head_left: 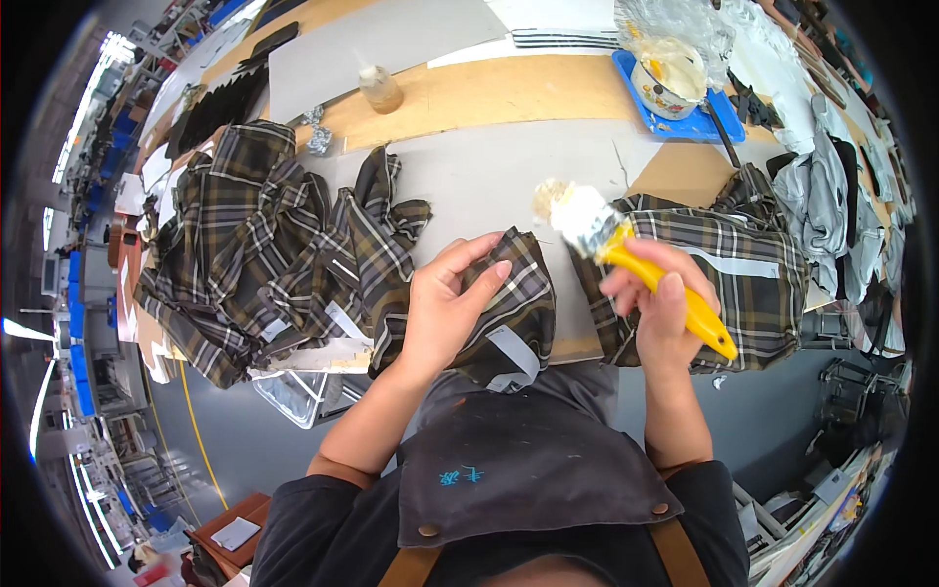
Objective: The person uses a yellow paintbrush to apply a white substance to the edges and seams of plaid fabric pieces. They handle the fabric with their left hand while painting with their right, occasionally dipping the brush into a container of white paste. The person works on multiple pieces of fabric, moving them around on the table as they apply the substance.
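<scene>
My left hand (455,303) grips the top of a plaid fabric piece (518,313), thumb against its folded edge; a pale strip hangs from its lower part. My right hand (665,293) holds a brush by its yellow handle (704,323), raised beside the fabric, its bristles (572,207) thick with white paste. Behind the brush lies a plaid bundle (743,284) with a pale strip across it. A crumpled heap of the same plaid fabric (225,235) lies to the left of my left hand.
The worktable (489,157) carries a pale board, a small bottle (380,90), crumpled foil (318,137), and at the back right a blue tray (734,117) with a pot of white paste (667,93). Grey cloth (822,215) lies at the right; a metal stool frame (298,391) stands below the left edge.
</scene>
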Tool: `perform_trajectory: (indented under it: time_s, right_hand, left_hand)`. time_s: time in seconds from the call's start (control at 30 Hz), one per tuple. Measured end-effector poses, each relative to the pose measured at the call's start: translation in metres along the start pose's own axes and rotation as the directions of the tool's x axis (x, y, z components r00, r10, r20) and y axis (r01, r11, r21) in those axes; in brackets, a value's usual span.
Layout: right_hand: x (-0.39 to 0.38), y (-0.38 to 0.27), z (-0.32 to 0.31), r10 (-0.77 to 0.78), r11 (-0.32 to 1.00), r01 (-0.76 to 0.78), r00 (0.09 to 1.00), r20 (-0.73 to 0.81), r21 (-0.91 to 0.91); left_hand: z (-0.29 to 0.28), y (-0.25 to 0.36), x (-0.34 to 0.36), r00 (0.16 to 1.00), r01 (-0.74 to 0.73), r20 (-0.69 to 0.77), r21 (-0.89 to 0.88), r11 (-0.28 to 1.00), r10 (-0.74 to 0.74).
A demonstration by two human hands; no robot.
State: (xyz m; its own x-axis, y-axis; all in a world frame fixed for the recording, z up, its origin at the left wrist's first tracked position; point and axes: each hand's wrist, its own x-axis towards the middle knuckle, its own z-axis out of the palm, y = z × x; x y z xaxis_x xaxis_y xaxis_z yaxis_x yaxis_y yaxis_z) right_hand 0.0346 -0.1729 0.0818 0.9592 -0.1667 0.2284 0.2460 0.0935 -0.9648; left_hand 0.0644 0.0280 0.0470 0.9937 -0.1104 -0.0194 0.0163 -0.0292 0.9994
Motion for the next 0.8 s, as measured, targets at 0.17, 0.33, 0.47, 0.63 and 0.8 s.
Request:
perform_trajectory:
  time_s: [0.17,0.33,0.47,0.63,0.8]
  right_hand:
    - [0.016,-0.011,0.008,-0.139,0.935,0.215,0.954,0.266,-0.283]
    - [0.02,-0.011,0.011,-0.142,0.925,0.211,0.963,0.229,-0.315]
    - [0.021,-0.016,0.011,-0.091,0.918,0.145,0.983,0.161,-0.369]
    - [0.022,-0.017,0.013,-0.05,0.937,0.12,0.976,0.212,-0.329]
    - [0.023,-0.019,0.012,-0.022,0.959,0.095,0.964,0.266,-0.266]
  left_hand:
    - [0.003,0.006,0.001,0.992,0.116,0.073,-0.191,0.975,-0.104]
    - [0.0,0.007,-0.003,0.989,0.143,0.06,-0.237,0.961,-0.132]
    - [-0.001,0.007,-0.005,0.997,0.063,0.062,-0.189,0.98,-0.052]
    - [-0.003,0.009,-0.009,0.995,0.051,0.091,-0.128,0.99,-0.04]
    - [-0.002,0.006,-0.011,0.996,-0.044,0.072,-0.052,0.998,0.048]
